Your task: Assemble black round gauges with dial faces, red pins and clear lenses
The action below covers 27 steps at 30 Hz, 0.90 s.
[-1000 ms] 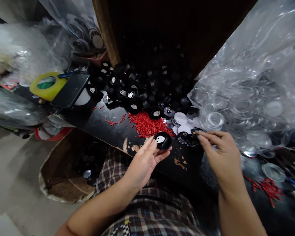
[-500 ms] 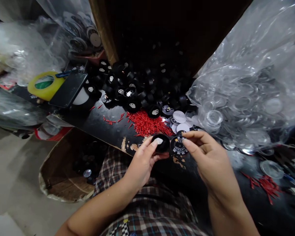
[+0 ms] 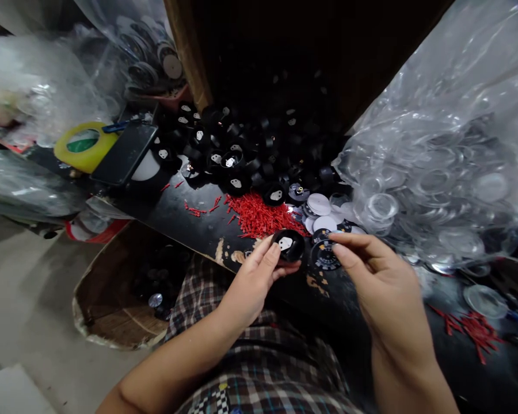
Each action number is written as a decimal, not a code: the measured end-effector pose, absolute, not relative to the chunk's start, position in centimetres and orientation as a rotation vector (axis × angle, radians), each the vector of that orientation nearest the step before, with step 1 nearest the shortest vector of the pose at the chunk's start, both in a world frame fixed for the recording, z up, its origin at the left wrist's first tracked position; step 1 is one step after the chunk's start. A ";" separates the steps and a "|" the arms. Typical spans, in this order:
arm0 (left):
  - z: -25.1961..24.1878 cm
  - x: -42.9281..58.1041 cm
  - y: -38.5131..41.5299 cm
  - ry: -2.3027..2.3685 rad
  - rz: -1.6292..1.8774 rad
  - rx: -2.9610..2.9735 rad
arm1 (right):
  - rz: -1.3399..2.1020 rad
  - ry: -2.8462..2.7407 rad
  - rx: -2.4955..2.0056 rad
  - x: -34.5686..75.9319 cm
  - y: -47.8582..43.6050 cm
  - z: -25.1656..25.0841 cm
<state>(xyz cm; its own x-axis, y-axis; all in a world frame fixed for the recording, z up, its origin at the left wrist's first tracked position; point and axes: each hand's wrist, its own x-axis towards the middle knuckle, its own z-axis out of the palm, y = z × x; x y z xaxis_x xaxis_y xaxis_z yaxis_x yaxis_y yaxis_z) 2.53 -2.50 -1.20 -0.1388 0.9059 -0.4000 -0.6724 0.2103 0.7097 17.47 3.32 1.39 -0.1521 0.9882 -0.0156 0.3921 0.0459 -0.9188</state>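
Observation:
My left hand (image 3: 259, 270) is closed round a black round gauge housing (image 3: 294, 246) with a pale metal plate inside; its open side faces up. Between thumb and fingertips, my right hand (image 3: 377, 273) pinches a black printed gauge dial (image 3: 326, 255) by its edge. The dial is just right of the housing, apart from it. Beyond both hands lies a heap of red pointers (image 3: 263, 215). White-backed discs (image 3: 323, 223) are stacked loosely to the right of that heap.
Many black housings (image 3: 233, 161) pile up at the back. A plastic bag of clear covers (image 3: 431, 184) bulges at right. At left are a yellow tape roll (image 3: 64, 150) and a phone (image 3: 125, 154). More red pointers (image 3: 479, 333) lie right; a large basket (image 3: 86, 322) stands below left.
My left hand has tilted the housing, so its inner plate shows more fully. My right hand has moved slightly right with the dial. The whole view has shifted a little.

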 end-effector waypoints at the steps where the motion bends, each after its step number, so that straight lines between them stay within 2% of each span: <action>1: -1.2 2.7 -2.5 0.997 1.398 0.322 | 1.078 -1.674 -1.384 17.1 3.1 1.6; 7: -0.9 3.1 -2.9 1.071 1.363 0.543 | 1.026 -1.854 -1.295 15.1 2.9 2.3; 15: -1.2 2.7 -3.2 1.098 1.300 0.585 | 1.395 -1.696 -1.357 16.0 3.8 1.6; 27: -1.8 2.6 -2.8 1.097 1.273 0.610 | 1.475 -1.666 -1.370 16.1 4.1 0.8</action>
<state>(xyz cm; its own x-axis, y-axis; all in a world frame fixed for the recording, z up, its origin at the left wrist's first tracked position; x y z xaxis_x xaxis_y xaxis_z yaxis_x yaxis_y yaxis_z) 2.60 -2.76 -1.83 -0.0741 0.9499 -0.3037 -0.4409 0.2420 0.8643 16.12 4.09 0.76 -0.3512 0.9076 -0.2302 0.3380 -0.1064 -0.9351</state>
